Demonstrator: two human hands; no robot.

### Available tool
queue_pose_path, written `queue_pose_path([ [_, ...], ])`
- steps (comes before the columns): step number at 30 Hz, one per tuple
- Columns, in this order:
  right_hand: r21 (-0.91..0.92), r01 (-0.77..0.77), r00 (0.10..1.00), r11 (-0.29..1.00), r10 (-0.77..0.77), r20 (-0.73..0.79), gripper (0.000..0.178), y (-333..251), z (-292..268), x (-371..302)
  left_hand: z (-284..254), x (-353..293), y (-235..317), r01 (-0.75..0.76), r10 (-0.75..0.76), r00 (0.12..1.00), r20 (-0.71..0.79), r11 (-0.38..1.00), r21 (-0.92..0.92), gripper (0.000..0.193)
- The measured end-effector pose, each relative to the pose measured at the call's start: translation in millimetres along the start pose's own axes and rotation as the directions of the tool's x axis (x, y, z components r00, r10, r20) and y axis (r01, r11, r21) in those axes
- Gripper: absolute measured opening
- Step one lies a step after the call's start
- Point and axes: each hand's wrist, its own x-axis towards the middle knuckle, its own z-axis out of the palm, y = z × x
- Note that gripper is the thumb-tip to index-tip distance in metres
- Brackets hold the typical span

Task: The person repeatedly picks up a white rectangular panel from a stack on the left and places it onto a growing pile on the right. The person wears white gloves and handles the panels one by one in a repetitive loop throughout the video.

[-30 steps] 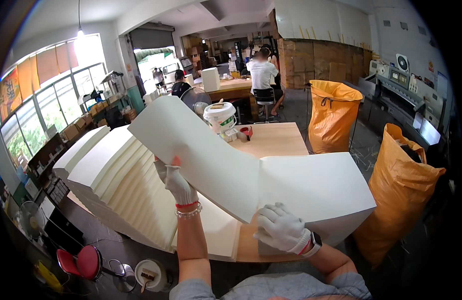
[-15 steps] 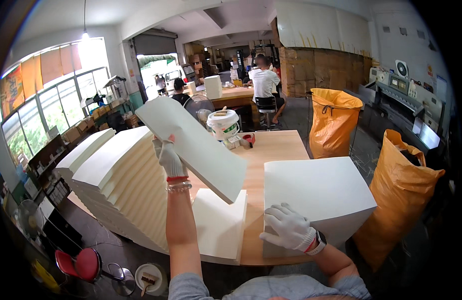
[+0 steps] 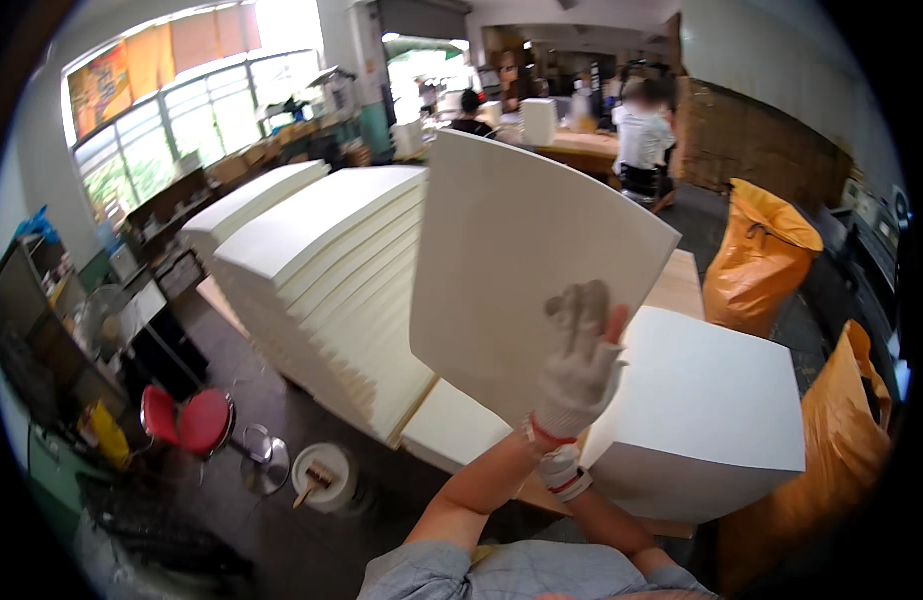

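A wide, slightly bowed pad of white paper (image 3: 522,260) stands nearly upright in front of me. My left hand (image 3: 582,365), in a white knit glove with the thumb tip bare, holds it near its lower right part, the fingers stretched up along its near face. Below and behind the left wrist is my right hand (image 3: 559,465), gloved, with a watch band at its wrist; its fingers are hidden. A tall block of white paper (image 3: 707,390) is just to the right of both hands. At left, many curved white pads form a leaning pile (image 3: 322,270), with a lower white pile (image 3: 457,430) beside it.
Two orange sacks (image 3: 762,255) stand beyond the table (image 3: 677,285) on the right. On the floor at left are a red stool (image 3: 204,420) and a white bucket (image 3: 327,480) with a brush (image 3: 315,480). Two people sit at a farther table.
My left hand has swung the paper pad rightward and up to a steeper stance. My right hand has left the top of the right block and moved left, behind my left wrist. The view has turned left.
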Motion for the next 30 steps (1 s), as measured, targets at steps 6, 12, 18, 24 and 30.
queue_pose_path([
  [6, 0.089, -0.411, 0.89, 0.907, 0.421, -0.176, 0.056, 21.3, 0.2, -38.9, -15.1, -139.7, -100.4, 0.422, -0.281, 0.859, 0.428, 0.863, -0.279, 0.055],
  [12, -0.249, -0.818, 0.565, 0.519, 0.807, -0.173, 0.06, -43.8, 5.1, -23.4, -158.9, -256.3, -213.7, 0.625, -0.816, 0.261, 0.515, 0.55, 0.555, 0.043],
  [18, -0.781, -0.168, 0.93, 0.602, 0.359, 0.076, 0.063, -91.2, 15.9, -46.8, -179.2, -315.5, -255.3, 0.681, -0.596, 0.363, 0.716, 0.694, 0.232, 0.059],
  [24, -0.883, -0.049, 0.919, 0.467, 0.366, 0.143, 0.05, -84.7, 22.9, -52.9, -193.6, -292.1, -255.6, 0.679, -0.6, 0.307, 0.739, 0.682, 0.271, 0.058],
  [30, -0.888, 0.032, 0.947, 0.459, 0.271, 0.174, 0.043, -77.7, 23.4, -52.0, -194.9, -287.8, -254.7, 0.781, -0.698, 0.187, 0.691, 0.532, 0.326, 0.048],
])
